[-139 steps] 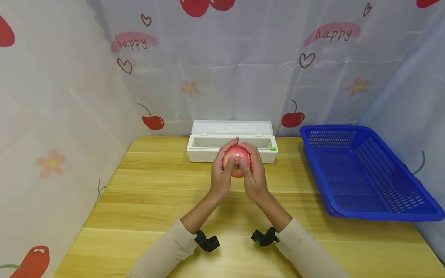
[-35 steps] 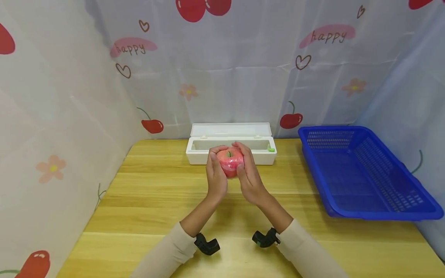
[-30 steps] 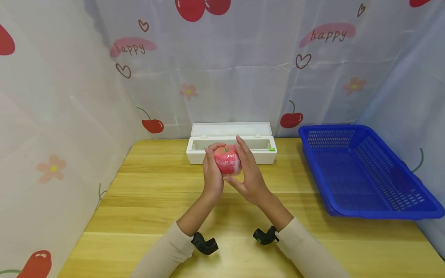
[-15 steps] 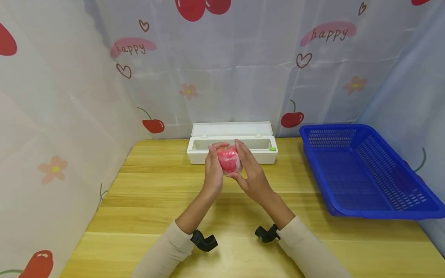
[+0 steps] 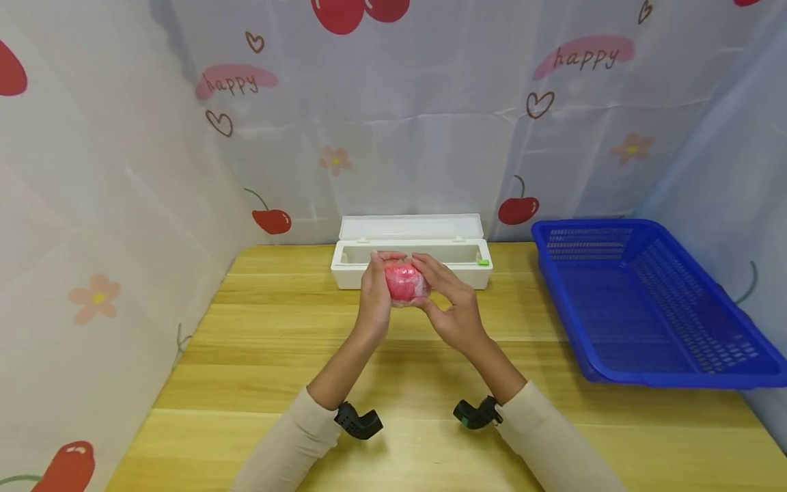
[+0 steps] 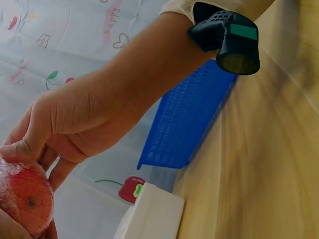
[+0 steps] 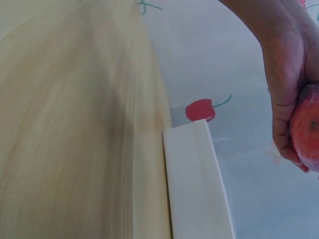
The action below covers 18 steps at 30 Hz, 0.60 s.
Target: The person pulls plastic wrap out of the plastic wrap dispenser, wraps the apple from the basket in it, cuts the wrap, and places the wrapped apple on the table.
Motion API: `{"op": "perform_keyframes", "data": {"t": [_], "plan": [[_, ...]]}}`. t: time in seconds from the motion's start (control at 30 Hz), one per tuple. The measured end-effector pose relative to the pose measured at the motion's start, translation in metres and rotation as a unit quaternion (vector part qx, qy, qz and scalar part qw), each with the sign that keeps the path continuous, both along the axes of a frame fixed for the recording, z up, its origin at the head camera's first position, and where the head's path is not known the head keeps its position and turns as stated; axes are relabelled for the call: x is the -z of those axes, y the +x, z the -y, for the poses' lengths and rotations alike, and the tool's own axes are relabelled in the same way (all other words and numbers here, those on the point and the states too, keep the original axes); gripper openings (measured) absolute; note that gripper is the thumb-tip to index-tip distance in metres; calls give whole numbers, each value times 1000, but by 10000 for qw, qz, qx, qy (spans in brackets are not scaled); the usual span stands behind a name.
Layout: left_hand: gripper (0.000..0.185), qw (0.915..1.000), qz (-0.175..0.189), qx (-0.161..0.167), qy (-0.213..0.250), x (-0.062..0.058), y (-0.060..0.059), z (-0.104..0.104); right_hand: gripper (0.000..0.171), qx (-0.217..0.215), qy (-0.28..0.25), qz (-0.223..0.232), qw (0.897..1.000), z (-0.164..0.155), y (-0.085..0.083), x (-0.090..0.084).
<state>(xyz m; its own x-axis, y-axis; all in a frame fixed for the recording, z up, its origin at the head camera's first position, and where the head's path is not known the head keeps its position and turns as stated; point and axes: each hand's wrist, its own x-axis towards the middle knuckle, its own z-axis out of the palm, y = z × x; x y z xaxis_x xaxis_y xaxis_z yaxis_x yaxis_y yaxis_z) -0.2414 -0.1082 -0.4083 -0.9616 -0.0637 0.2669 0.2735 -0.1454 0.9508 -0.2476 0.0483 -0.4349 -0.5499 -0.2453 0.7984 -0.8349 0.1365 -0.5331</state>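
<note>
A red apple covered in clear plastic wrap is held up between both hands, over the wooden table and in front of the white box. My left hand cups its left side, with fingers curled round the far side. On the other side my right hand grips the apple between the thumb, low at the near side, and the bent fingers above. Loose, whitish wrap shows near the right fingers. In the left wrist view the underside of the apple shows a dark dimple, with wrap bunched by the right thumb.
Behind the hands stands a long white box with its lid raised and a green slider at its right end. A blue basket stands on the table to the right. Printed curtains surround the table.
The apple has turned from stem facing me to its side showing. My right hand spread away from it a second ago; its fingers are now bent in against the wrap again.
</note>
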Motion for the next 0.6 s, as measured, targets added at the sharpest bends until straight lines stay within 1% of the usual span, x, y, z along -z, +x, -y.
{"op": "perform_keyframes", "data": {"t": [0.1, 0.17, 0.27, 0.33, 0.37, 0.43, 0.5, 0.53, 0.6], "plan": [[60, 9985, 383, 190, 352, -1, -1, 1, 65, 64, 196, 8, 9998, -2, 1, 0], [61, 9946, 718, 342, 660, -3, -1, 4, 64, 98, 414, -149, 9990, -2, 0, 1], [62, 9862, 1175, 515, 1050, -5, -3, 8, 70, 177, 814, -625, 9946, -1, 1, 0], [64, 9812, 1344, 699, 1197, -5, -4, 9, 71, 279, 1072, -949, 9893, -2, 1, -1], [66, 9803, 1361, 797, 1187, -5, -4, 10, 71, 349, 1153, -1082, 9868, -2, 1, -2], [68, 9824, 1228, 993, 993, -5, -4, 10, 71, 502, 1198, -1247, 9837, -3, 0, -2], [67, 9882, 888, 1081, 616, -5, -3, 8, 69, 641, 1103, -1275, 9836, -4, -1, -1], [65, 9921, 656, 1016, 340, -4, -2, 7, 68, 703, 1025, -1257, 9843, -4, -1, 0], [60, 9966, 243, 770, -136, -2, -1, 4, 64, 817, 855, -1278, 9847, -2, -1, 0]]}}
